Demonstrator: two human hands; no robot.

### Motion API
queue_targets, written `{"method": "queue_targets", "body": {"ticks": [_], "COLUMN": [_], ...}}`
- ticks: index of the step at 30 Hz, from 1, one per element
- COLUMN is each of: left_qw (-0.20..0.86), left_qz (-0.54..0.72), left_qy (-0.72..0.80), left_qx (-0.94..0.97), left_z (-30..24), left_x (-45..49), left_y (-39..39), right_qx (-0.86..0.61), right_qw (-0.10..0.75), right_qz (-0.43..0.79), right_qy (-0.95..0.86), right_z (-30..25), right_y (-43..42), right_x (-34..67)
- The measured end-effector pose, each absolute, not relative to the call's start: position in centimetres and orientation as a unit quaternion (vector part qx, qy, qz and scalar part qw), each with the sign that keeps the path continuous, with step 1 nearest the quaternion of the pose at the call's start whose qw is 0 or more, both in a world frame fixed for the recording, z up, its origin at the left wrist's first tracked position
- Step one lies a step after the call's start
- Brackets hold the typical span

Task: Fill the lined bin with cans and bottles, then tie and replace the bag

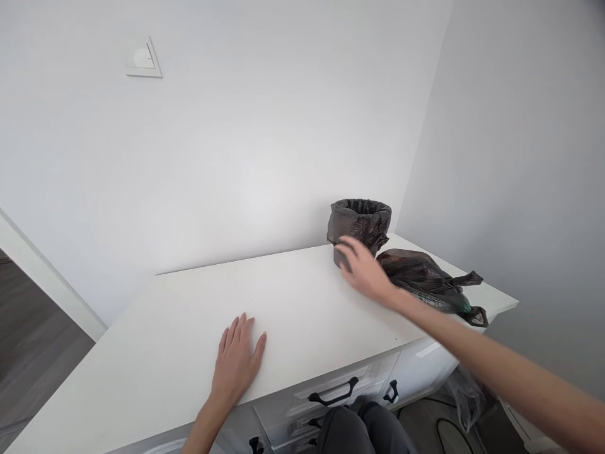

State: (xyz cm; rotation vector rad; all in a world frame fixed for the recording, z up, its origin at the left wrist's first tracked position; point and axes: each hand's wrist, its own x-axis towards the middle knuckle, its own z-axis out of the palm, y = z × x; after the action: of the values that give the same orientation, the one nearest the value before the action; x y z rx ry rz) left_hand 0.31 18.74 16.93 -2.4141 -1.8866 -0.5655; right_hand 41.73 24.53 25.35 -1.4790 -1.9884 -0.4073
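Observation:
My left hand [237,357] lies flat on the white cabinet top [293,315], fingers stretched out and holding nothing. Further back on the right, my right hand [363,266] hovers in front of a small dark bin [347,224] lined with a black bag folded over its rim. Its fingers are spread and slightly blurred; whether they touch the bin I cannot tell. Beside the bin, partly behind my right forearm, lies a knotted black plastic bag [420,271] with something greenish showing through near its end.
Below the top are white drawers with black handles [334,393], close to my knees [347,432]. A clear plastic bag [463,397] and black cables lie on the floor at lower right. Walls stand behind and to the right; a switch plate [144,62] is on the wall.

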Motion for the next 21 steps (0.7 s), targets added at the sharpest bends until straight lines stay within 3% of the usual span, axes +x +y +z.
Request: {"method": "queue_targets", "body": {"ticks": [4, 7, 21], "left_qw": [0.02, 0.023, 0.016], "left_qz": [-0.175, -0.169, -0.157], "left_qy": [-0.605, -0.602, -0.609], "left_qx": [-0.777, -0.78, -0.777], "left_z": [17.3, 17.5, 17.9], "left_x": [0.6, 0.8, 0.9], "left_y": [18.7, 18.7, 18.8], "right_qx": [-0.564, -0.609, -0.645], "right_qw": [0.269, 0.21, 0.157], "right_qz": [-0.009, 0.07, 0.087], "right_qy": [-0.781, -0.761, -0.743], "right_z": [17.5, 14.7, 16.4], "right_y": [21.8, 20.6, 19.5], "right_x": [36.3, 34.3, 33.1]}}
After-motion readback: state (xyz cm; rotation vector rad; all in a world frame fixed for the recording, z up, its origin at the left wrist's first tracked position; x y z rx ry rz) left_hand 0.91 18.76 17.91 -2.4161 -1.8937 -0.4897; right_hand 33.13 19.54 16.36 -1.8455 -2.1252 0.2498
